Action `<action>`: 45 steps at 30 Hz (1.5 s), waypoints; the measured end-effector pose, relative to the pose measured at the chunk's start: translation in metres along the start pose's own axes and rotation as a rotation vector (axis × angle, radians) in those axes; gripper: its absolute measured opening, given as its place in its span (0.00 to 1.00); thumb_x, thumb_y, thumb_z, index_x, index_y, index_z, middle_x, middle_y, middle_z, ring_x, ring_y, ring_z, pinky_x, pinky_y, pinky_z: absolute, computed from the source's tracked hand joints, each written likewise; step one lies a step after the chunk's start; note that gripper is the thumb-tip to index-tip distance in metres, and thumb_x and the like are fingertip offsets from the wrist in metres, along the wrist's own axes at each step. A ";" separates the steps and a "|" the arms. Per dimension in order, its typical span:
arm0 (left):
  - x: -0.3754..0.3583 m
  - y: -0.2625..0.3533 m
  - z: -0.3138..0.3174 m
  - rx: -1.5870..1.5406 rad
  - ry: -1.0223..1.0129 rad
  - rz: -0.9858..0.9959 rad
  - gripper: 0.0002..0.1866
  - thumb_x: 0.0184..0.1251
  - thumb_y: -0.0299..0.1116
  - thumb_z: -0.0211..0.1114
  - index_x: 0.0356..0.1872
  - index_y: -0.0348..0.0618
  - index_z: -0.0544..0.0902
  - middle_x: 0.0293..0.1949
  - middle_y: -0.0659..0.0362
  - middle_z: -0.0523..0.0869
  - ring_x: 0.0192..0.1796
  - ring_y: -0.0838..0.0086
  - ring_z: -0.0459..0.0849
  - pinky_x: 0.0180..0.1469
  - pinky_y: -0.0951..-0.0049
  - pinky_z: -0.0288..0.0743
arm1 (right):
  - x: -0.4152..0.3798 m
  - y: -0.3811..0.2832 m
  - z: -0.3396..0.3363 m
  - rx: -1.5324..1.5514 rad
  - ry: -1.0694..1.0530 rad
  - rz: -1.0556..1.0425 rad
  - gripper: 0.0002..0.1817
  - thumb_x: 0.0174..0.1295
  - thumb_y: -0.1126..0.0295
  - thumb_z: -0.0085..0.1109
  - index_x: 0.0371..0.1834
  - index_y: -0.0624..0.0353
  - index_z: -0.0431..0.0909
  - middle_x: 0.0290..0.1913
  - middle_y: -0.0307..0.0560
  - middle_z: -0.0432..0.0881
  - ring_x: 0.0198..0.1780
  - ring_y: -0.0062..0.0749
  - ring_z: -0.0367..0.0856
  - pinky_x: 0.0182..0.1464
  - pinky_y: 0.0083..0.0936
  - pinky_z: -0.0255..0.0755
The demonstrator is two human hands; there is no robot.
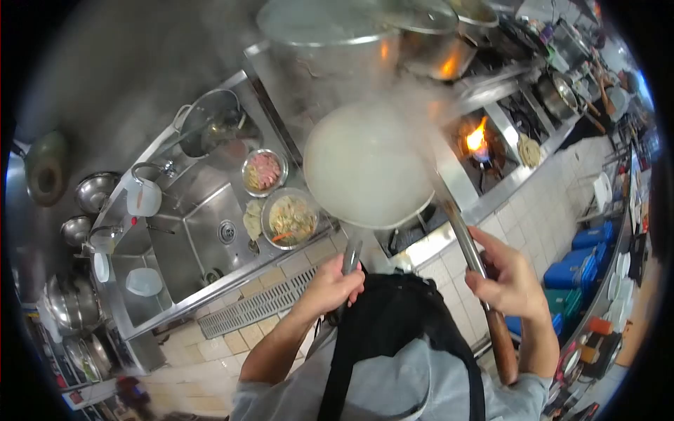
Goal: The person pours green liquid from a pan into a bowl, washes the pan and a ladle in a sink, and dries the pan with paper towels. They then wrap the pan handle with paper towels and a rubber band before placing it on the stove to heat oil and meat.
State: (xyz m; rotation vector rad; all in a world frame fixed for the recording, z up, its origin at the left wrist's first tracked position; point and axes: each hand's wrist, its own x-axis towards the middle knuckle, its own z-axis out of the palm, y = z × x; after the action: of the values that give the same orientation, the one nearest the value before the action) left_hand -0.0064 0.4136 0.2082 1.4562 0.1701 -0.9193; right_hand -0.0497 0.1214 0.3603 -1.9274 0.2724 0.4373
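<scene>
A large round pan [368, 165], its inside pale with steam, is in front of me. My left hand [335, 284] is closed around the pan's grey handle [352, 254], on its near side. In my right hand [507, 275] is a long utensil [460, 231] with a metal shaft and a wooden end [500, 340]. Its shaft slants up to the right rim of the pan, and its working end is hidden in steam. Left of the pan stand a bowl of mixed chopped food [293, 219] and a smaller bowl of pink meat strips [263, 172].
A burner flame [477, 140] burns to the right of the pan. Big steaming pots [330, 42] stand at the back. On the left is a steel sink [200, 228] with a pot [214, 126] behind it. Blue bins [572, 270] line the right side.
</scene>
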 end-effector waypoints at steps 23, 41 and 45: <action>0.048 -0.020 -0.078 0.164 -0.218 0.005 0.12 0.69 0.31 0.62 0.48 0.36 0.75 0.28 0.57 0.83 0.23 0.78 0.79 0.24 0.75 0.75 | 0.207 -0.196 0.061 0.111 0.112 -0.295 0.25 0.52 0.66 0.61 0.51 0.72 0.78 0.29 0.43 0.80 0.24 0.26 0.75 0.29 0.25 0.68; 0.042 -0.014 -0.087 0.123 -0.261 0.021 0.14 0.70 0.34 0.61 0.42 0.32 0.73 0.28 0.55 0.85 0.23 0.75 0.83 0.25 0.71 0.78 | 0.230 -0.200 0.050 1.083 -0.267 -0.164 0.14 0.70 0.71 0.54 0.46 0.76 0.70 0.34 0.46 0.77 0.18 0.14 0.63 0.12 0.12 0.58; 0.041 -0.027 -0.082 0.098 -0.266 0.039 0.10 0.69 0.30 0.63 0.44 0.38 0.73 0.28 0.58 0.82 0.23 0.78 0.80 0.23 0.74 0.76 | 0.203 -0.196 0.049 1.136 -0.319 -0.207 0.20 0.72 0.68 0.51 0.51 0.81 0.70 0.33 0.44 0.77 0.17 0.14 0.65 0.10 0.12 0.61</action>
State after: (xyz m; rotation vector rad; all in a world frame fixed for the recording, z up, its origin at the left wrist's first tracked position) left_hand 0.0384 0.4728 0.1481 1.4063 -0.1004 -1.0915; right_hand 0.2014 0.2445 0.4216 -0.7483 0.0675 0.3290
